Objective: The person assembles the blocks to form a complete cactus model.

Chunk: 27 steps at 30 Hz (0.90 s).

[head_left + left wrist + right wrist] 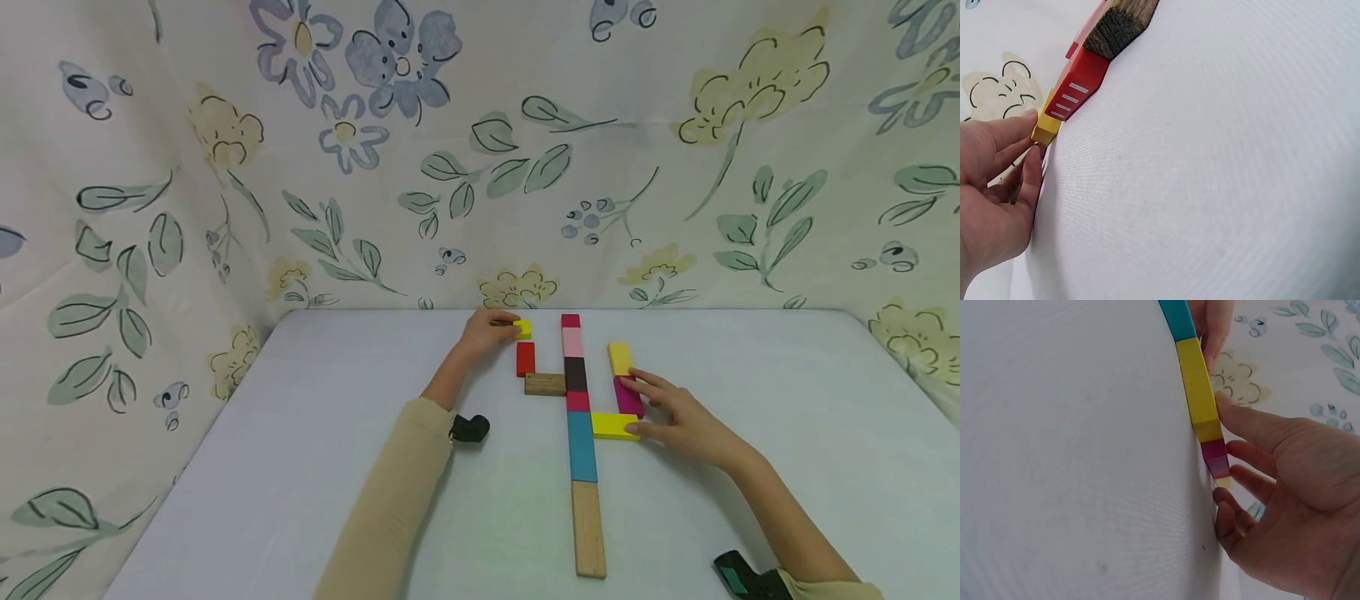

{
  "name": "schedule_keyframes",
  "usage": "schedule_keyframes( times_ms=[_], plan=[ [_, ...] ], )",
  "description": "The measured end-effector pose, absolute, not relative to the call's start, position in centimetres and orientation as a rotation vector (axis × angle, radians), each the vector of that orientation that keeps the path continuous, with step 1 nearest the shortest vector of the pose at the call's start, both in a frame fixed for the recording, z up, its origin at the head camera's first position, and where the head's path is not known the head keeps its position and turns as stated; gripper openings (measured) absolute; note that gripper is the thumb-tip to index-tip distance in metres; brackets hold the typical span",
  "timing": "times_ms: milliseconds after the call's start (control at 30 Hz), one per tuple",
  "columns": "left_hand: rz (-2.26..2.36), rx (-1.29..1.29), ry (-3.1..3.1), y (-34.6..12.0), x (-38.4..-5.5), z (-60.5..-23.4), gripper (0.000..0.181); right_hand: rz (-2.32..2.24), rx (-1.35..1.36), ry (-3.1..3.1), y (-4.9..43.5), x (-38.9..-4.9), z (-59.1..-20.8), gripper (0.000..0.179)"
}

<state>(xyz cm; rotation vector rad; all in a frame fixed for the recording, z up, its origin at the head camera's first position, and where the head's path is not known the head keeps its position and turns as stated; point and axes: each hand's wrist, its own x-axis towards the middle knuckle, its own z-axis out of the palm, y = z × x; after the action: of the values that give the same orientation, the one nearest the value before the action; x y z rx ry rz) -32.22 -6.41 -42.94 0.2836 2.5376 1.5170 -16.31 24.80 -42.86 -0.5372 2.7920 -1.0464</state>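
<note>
My left hand (pixel 483 331) pinches a small yellow block (pixel 524 329) between thumb and fingertips, at the far end of a red block (pixel 526 359). The red block bears white stripes on its side in the left wrist view. A brown wooden block (pixel 545 384) joins it to a long column of blocks. On the other side, my right hand (pixel 686 423) is spread, its thumb at the end of a yellow block (pixel 613 426) and its fingertips touching the magenta block (pixel 628 397). A paler yellow block (pixel 619 358) continues beyond the magenta one.
The column runs toward me: a pink block (pixel 572 342), a dark brown block (pixel 576 374), a blue block (pixel 582 447) and a plain wooden block (pixel 588 529), with short red pieces between. A floral cloth (pixel 480 167) hangs behind the white table (pixel 300 500).
</note>
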Motion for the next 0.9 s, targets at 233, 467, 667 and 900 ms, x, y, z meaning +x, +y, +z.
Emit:
schedule_keyframes(
  times_ms=[233, 467, 667, 900],
  plan=[
    [1.525, 0.262, 2.531, -6.27, -32.36, -43.4, 0.03, -1.047, -0.544, 2.792, 24.85, -16.36, -42.9, 0.07],
    [1.509, 0.315, 2.519, -6.46, -32.25, -43.43, 0.029, -1.045, -0.548, 2.789, 24.83, -16.38, -42.87, 0.071],
    [1.495, 0.354, 2.512, -6.64, -32.25, -43.51, 0.028, -1.044, -0.555, 2.791, 24.87, -16.39, -42.9, 0.07],
    [1.468, 0.353, 2.507, -6.68, -32.29, -43.46, 0.029, -1.042, -0.542, 2.789, 24.86, -16.39, -42.86, 0.071]
  ],
)
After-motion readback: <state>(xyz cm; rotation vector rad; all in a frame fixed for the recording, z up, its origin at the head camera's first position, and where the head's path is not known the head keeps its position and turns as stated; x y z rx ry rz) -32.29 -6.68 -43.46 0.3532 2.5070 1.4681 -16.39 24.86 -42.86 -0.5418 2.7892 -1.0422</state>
